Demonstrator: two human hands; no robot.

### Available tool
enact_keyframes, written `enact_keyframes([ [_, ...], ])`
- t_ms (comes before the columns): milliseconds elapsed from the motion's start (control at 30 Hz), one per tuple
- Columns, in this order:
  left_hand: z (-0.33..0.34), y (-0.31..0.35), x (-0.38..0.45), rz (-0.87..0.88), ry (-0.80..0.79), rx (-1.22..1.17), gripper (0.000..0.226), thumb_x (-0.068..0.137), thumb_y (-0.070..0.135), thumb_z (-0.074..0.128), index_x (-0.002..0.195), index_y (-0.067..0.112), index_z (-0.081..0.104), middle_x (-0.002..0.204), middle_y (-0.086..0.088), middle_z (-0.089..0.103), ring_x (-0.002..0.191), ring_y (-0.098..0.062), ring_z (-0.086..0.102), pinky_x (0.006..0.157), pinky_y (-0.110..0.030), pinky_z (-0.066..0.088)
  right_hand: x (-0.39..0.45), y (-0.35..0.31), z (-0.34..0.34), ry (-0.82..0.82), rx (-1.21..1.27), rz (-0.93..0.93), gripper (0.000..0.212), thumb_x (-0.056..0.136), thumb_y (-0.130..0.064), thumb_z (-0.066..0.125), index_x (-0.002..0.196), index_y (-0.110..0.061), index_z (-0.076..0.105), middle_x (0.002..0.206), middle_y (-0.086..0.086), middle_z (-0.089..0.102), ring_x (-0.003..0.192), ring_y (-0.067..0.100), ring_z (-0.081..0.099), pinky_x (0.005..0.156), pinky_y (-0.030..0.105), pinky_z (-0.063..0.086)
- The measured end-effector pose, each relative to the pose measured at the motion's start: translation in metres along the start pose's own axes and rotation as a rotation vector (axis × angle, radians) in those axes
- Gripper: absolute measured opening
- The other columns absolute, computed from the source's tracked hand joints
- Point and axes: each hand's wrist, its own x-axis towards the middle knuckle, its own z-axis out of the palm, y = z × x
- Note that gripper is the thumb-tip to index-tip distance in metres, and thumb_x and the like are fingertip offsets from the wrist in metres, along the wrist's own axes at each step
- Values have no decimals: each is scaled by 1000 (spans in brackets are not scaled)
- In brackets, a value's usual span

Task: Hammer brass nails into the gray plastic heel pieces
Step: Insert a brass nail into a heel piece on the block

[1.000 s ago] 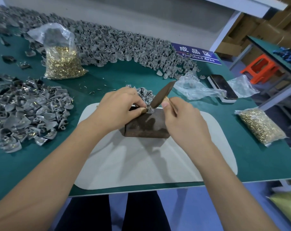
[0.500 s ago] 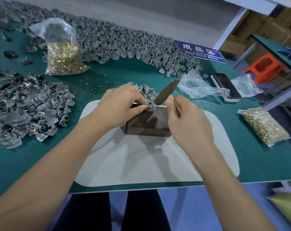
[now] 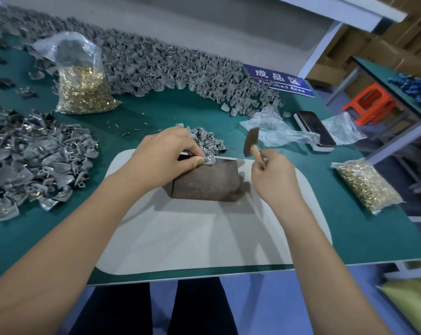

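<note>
A gray heel piece (image 3: 209, 158) lies on the far left corner of a rusty brown metal block (image 3: 205, 181), pinched there by my left hand (image 3: 167, 154). My right hand (image 3: 273, 178) grips the wooden handle of a small hammer (image 3: 251, 142), whose dark head is lifted to the right of the block, apart from the heel piece. The block rests on a pale gray mat (image 3: 204, 233). Whether a brass nail sits in the piece is too small to tell.
Just behind the block is a small heap of heel pieces (image 3: 208, 140); a bigger pile (image 3: 35, 160) lies left, and a long bank (image 3: 156, 66) runs along the back. Bags of brass nails stand at back left (image 3: 85, 93) and right (image 3: 366, 186). A phone (image 3: 315, 129) lies among plastic wrap.
The hammer head has swung up and to the right, away from the heel piece, and my right hand has moved right with it. My left hand keeps pinching the piece on the block.
</note>
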Motion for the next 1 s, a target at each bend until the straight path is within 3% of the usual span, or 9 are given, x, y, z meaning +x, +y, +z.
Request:
enact_keyframes([
  [100, 1, -2, 0, -4, -2, -11, 6, 91, 42, 71, 95, 40, 73, 90, 18, 56, 91, 0, 47, 69, -29, 31, -4, 4, 10, -20, -128, 39, 46, 94, 2, 46, 135, -16, 58, 119, 17, 48, 93, 38, 54, 79, 40, 44],
  [200, 1, -3, 0, 1, -7, -18, 6, 91, 43, 70, 95, 41, 73, 89, 20, 55, 90, 3, 45, 68, -29, 31, -10, 8, 21, -31, -254, 58, 58, 92, 4, 49, 145, -20, 49, 127, 18, 41, 109, 42, 51, 89, 43, 45],
  [333, 2, -4, 0, 2, -6, -25, 5, 91, 42, 71, 95, 40, 73, 87, 22, 53, 88, 4, 43, 66, -19, 32, -12, 10, 21, 34, -491, 40, 51, 93, -10, 54, 140, -30, 53, 124, 14, 54, 118, 38, 44, 94, 43, 34],
  [400, 2, -4, 0, -1, 8, -40, 3, 91, 41, 72, 93, 39, 73, 87, 23, 54, 91, 3, 46, 68, -15, 32, -12, 6, 19, 101, -358, -22, 38, 99, -19, 53, 135, -27, 60, 122, 13, 59, 118, 37, 48, 94, 43, 36],
  [500, -2, -1, -2, -30, 66, -43, 2, 91, 36, 72, 92, 35, 72, 91, 17, 58, 97, -5, 54, 73, -26, 38, -10, -12, 23, 130, 20, -193, 27, 101, -18, 54, 122, -20, 70, 115, 7, 69, 112, 30, 59, 95, 40, 46],
  [600, -17, -5, -13, -122, 190, -42, 3, 89, 33, 70, 89, 30, 70, 92, 14, 60, 95, -8, 56, 79, -31, 43, -14, -40, 34, 54, 139, -309, 20, 99, -17, 57, 108, -20, 75, 105, 0, 74, 102, 25, 65, 90, 40, 51],
  [767, -49, -15, -69, -285, 351, -43, 7, 81, 33, 68, 81, 27, 65, 86, 15, 57, 91, -9, 53, 82, -29, 41, -32, -88, 70, -75, 252, -517, 16, 99, -18, 60, 101, -21, 75, 99, -8, 73, 96, 18, 63, 86, 37, 51],
  [1000, -90, -48, -130, -604, 532, 287, 7, 87, 32, 72, 88, 25, 70, 103, 6, 65, 118, -23, 51, 102, -36, 31, -57, -150, 116, -265, 246, -729, 17, 101, -23, 59, 104, -23, 76, 99, -10, 73, 98, 16, 61, 89, 34, 48],
])
